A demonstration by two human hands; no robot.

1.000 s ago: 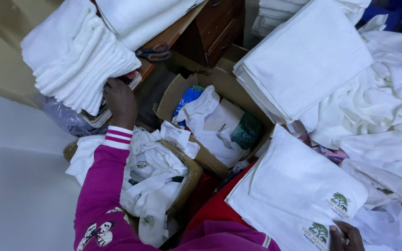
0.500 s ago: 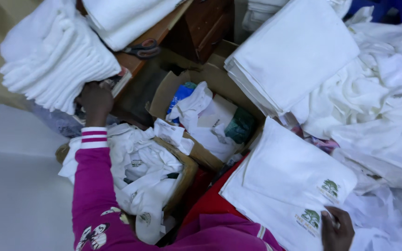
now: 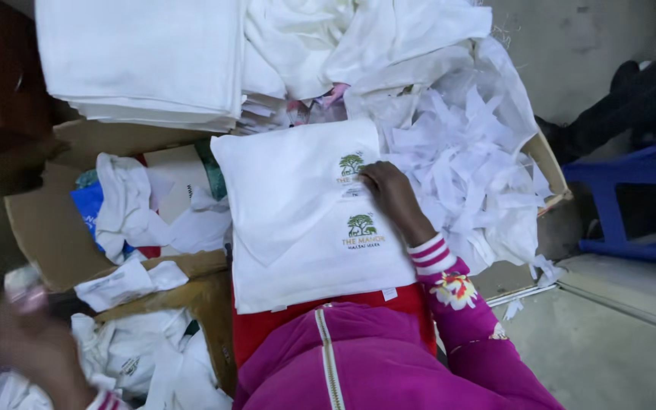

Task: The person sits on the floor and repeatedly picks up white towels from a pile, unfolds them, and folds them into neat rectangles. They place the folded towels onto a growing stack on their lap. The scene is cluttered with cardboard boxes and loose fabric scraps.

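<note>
- The right hand [image 3: 389, 199] lies flat on the upper of two folded white cloths [image 3: 298, 190], fingers [image 3: 370, 173] together and pressing down beside its small green tree print; nothing is clamped between them.
- That cloth sits askew on a second folded cloth [image 3: 320, 262] bearing the same print, which shows just below the palm. Both rest on the person's lap, over red fabric [image 3: 267, 330] and against a magenta jacket [image 3: 358, 357].
- The left hand [image 3: 28, 345] is blurred at the lower left, well apart from the right one. Whether its fingers are apart or closed cannot be told; something pale seems to sit at their tips.
- Beyond the right fingertips spills a heap of white fabric strips [image 3: 465, 167], loose and tangled in a cardboard box [image 3: 552, 171].
- Away from the palm, to the left, an open carton [image 3: 47, 228] holds crumpled white and blue pieces; above it stands a neat stack of folded cloths [image 3: 146, 61].
- The cloths look light, soft and limp, neither slippery nor fragile. They would likely sag if lifted by one corner, so a folded edge pinched with a flat palm beneath seems the better hold.
</note>
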